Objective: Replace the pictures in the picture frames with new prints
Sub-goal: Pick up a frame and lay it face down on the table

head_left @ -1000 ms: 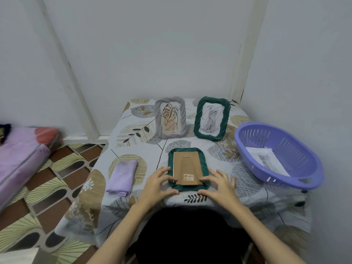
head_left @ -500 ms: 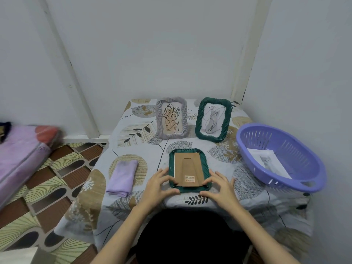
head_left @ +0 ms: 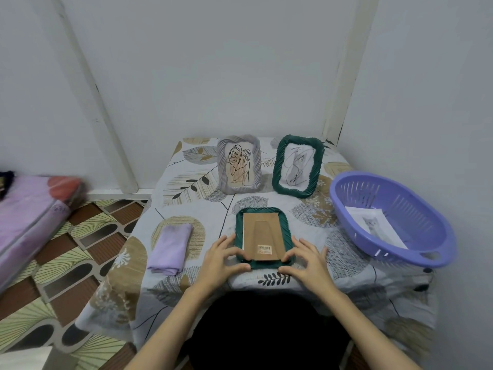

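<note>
A green frame (head_left: 285,231) lies face down near the table's front edge, its brown cardboard back (head_left: 262,237) with a barcode sticker facing up. My left hand (head_left: 222,259) grips the frame's near left corner and my right hand (head_left: 306,259) grips its near right corner, fingertips on the rim and on the lower edge of the back. Behind it a grey frame (head_left: 239,164) with a leaf drawing and a second green frame (head_left: 297,166) with a line sketch stand upright. New prints (head_left: 374,227) lie in a purple basket (head_left: 416,252) at the right.
A folded lilac cloth (head_left: 170,248) lies left of the frame on the leaf-patterned tablecloth (head_left: 194,182). Walls close the table in at the back and right. A pink mattress (head_left: 29,209) rests on the tiled floor to the left.
Both hands have shifted slightly on the near corners of the face-down frame, with fingertips now at the lower edge of the cardboard back. The frame itself stays in place.
</note>
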A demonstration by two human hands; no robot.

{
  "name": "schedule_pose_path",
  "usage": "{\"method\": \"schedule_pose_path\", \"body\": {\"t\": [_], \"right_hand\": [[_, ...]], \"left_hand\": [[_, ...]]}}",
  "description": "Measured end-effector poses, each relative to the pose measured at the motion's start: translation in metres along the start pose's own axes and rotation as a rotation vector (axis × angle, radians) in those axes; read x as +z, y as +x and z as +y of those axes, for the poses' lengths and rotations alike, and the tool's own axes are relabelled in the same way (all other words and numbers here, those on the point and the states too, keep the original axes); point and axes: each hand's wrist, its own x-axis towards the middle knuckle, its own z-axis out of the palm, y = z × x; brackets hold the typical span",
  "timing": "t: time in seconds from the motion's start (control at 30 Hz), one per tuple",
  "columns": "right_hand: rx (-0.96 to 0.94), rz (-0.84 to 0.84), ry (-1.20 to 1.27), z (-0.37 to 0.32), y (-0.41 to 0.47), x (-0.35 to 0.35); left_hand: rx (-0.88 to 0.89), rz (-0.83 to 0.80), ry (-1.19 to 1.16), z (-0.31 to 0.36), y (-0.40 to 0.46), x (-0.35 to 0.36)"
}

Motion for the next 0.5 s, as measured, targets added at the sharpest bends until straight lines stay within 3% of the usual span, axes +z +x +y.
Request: {"method": "schedule_pose_path", "body": {"t": [0.3,0.4,0.5], "right_hand": [[0.000,-0.016,0.001,0.002,-0.003,-0.006],[0.028,0.072,0.039,-0.005,0.005,-0.014],[0.033,0.105,-0.184,-0.022,0.023,-0.011]], "left_hand": [[0.047,-0.022,-0.030,-0.004,0.001,-0.003],[0.055,0.049,-0.139,-0.004,0.009,-0.013],[0.010,0.130,-0.046,-0.008,0.026,-0.019]]}}
